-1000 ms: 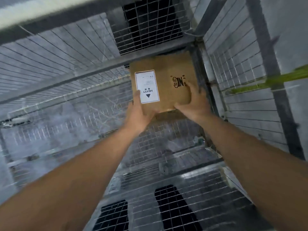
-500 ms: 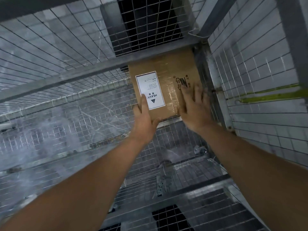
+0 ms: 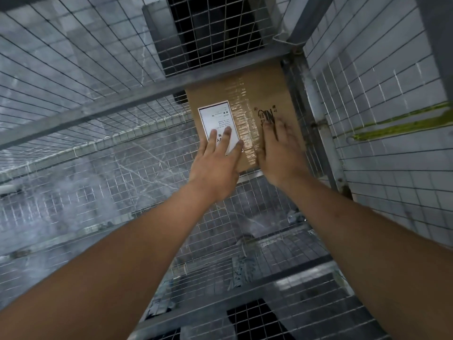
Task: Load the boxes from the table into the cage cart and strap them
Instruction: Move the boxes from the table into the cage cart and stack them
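A: Obs., hands first. Left hand (image 3: 218, 163) lies flat on top of the cardboard box (image 3: 245, 114), fingers straight and spread, fingertips on the white label (image 3: 219, 123). It clasps nothing.

B: Right hand?

A: Right hand (image 3: 279, 153) flat too, fingers extended beside the printed logo (image 3: 266, 116), palm near the box's front edge. Some motion blur, so how firmly it touches is uncertain. Neither hand curls round anything.

B: Box position?

A: Inside the cage cart (image 3: 316, 133), on a wire-mesh shelf, in the far right corner. Its right side sits just beside the corner post; its far edge runs under a grey crossbar (image 3: 98, 111). Clear tape runs down the middle of the top.

B: Progress?

A: Judgement: this box looks placed, or nearly so; the flat hands suggest a last push or settling. No other box shows in the cart and the table is out of view, so I cannot tell how many remain. No strap visible; strapping not yet done.
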Tool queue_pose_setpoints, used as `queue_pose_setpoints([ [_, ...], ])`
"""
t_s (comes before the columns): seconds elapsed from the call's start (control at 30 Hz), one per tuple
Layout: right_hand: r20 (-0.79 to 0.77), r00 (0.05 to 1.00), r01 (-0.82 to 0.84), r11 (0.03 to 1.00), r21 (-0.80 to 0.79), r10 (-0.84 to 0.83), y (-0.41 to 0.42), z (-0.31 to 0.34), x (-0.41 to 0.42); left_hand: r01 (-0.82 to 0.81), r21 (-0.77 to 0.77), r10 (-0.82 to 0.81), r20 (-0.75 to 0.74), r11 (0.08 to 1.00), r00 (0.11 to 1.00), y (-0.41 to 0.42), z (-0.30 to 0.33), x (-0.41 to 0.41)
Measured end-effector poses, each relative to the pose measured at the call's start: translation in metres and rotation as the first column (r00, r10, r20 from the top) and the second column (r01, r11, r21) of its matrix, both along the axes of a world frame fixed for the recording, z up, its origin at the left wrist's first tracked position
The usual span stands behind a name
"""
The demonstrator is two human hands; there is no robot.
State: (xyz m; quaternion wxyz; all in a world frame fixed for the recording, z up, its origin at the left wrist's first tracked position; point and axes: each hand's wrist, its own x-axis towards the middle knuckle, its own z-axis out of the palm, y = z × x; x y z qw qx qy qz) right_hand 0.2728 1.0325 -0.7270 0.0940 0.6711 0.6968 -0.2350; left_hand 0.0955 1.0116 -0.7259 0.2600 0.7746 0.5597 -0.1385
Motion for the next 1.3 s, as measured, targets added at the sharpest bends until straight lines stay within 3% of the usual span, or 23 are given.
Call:
queue_pose_setpoints([
  [0.2, -0.016, 0.999, 0.03, 0.999, -0.034, -0.031, 0.007, 0.025, -0.006, 0.087, -0.03, -0.088, -0.034, 0.996, 0.996, 0.021, 0.035, -0.008],
  [0.37, -0.092, 0.993, 0.071, 0.997, -0.011, -0.072, -0.003, 0.085, -0.019, 0.112, 0.01, -0.111, -0.042, 0.994, 0.993, 0.034, 0.108, -0.023],
  [0.57, -0.163, 0.979, 0.13, 0.991, 0.025, -0.124, -0.034, 0.2, -0.046, 0.159, 0.088, -0.16, 0.001, 0.983, 0.987, 0.029, 0.219, -0.04],
  [1.1, -0.059, 0.963, 0.268, 0.944, 0.189, -0.262, -0.128, 0.518, -0.102, 0.407, 0.293, -0.43, 0.015, 0.865, 0.903, -0.024, 0.507, -0.109],
  [1.3, -0.061, 0.946, 0.321, 0.905, 0.281, -0.317, -0.162, 0.612, -0.112, 0.425, 0.385, -0.475, 0.041, 0.819, 0.879, -0.045, 0.607, -0.11],
])
